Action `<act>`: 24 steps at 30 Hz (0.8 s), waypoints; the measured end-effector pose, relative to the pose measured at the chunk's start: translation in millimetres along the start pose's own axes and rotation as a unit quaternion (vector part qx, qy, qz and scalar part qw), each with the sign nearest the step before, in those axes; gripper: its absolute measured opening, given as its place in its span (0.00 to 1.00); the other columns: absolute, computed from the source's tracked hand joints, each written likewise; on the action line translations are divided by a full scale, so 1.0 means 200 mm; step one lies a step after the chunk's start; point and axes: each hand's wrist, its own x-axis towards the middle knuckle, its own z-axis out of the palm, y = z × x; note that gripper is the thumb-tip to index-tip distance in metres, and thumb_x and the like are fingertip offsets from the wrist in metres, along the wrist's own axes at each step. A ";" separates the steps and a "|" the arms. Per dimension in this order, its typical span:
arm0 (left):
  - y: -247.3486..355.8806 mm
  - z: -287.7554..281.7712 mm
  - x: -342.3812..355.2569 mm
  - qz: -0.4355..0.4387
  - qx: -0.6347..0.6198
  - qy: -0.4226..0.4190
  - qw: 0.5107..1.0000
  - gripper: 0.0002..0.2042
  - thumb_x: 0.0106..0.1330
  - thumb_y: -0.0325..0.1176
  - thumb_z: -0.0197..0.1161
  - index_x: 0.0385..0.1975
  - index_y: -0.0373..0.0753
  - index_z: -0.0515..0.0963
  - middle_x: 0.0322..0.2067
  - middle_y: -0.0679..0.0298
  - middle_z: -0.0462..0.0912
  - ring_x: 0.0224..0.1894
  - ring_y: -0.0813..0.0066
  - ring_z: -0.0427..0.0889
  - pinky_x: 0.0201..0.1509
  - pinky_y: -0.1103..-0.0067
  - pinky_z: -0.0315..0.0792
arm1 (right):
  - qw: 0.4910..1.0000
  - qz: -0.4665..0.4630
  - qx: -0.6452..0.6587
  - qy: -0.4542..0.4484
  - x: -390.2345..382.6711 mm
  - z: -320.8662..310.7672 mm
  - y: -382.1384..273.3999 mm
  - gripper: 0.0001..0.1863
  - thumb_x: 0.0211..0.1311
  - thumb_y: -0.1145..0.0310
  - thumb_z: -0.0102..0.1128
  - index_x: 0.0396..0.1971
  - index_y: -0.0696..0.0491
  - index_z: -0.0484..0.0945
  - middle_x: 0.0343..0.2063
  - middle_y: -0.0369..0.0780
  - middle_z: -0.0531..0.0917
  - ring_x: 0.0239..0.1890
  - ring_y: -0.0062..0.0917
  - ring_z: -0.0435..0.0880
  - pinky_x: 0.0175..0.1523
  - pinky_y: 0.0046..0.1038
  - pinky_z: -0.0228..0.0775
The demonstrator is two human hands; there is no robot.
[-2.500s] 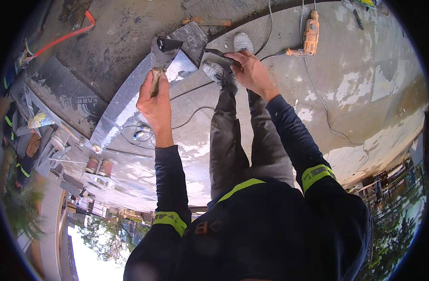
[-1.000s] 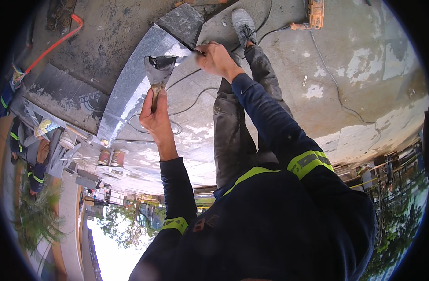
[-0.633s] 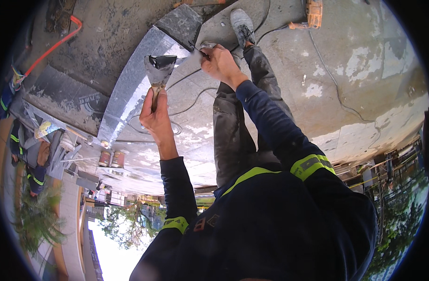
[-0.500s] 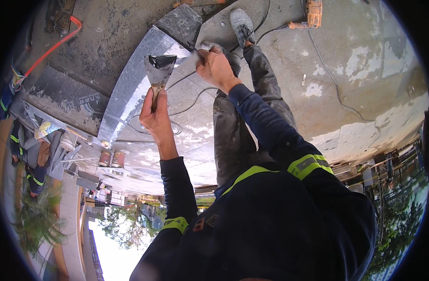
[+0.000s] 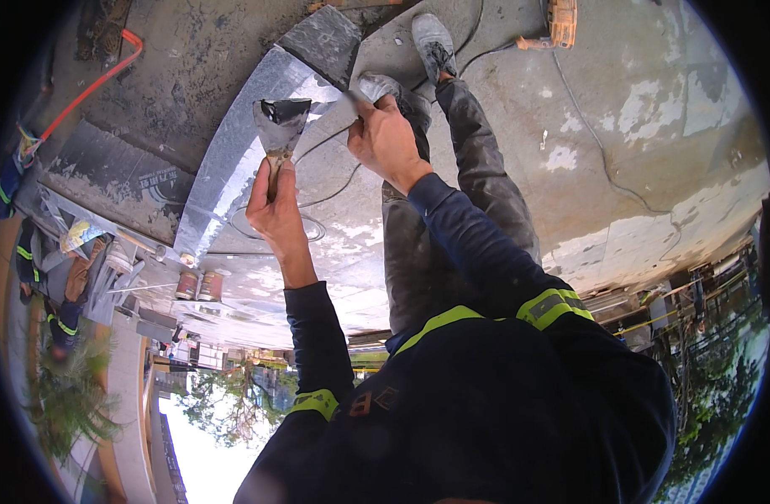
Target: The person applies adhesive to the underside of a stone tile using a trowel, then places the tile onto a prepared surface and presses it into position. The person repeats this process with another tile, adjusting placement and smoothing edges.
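My left hand point(image 5: 277, 214) is closed round the short handle of a putty knife point(image 5: 277, 134), its wide blade pointing away from me. Dark paste point(image 5: 286, 109) lies along the blade's far edge. My right hand point(image 5: 388, 141) is pinched on a small, thin grey blade-like piece point(image 5: 352, 99), blurred and partly hidden by the fingers, just right of the putty knife and apart from it. Below both hands lies a long, curved grey stone slab point(image 5: 233, 147) with a pale, shiny stripe. A darker stone piece point(image 5: 322, 44) adjoins its far end.
An orange tool point(image 5: 561, 23) with a cord lies at the far right. Cables cross the floor by my shoes point(image 5: 435, 42). Two tins point(image 5: 198, 286) stand left of my left forearm. An orange-red hose point(image 5: 91, 84) lies far left, and other people point(image 5: 70, 311) are at the left edge.
My left hand and the putty knife have shifted slightly left. My right hand has turned a little, and the thin grey piece shows less than before.
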 end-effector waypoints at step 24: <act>0.01 0.00 0.02 -0.010 -0.014 0.003 1.000 0.23 0.69 0.31 0.75 0.61 0.26 0.83 0.35 0.67 0.89 0.31 0.85 0.76 0.33 0.83 0.68 | 0.999 -0.015 0.000 -0.033 0.18 0.05 0.11 0.17 0.57 0.68 0.60 0.44 0.56 0.88 0.32 0.58 0.85 0.43 0.53 0.86 0.52 0.48 0.81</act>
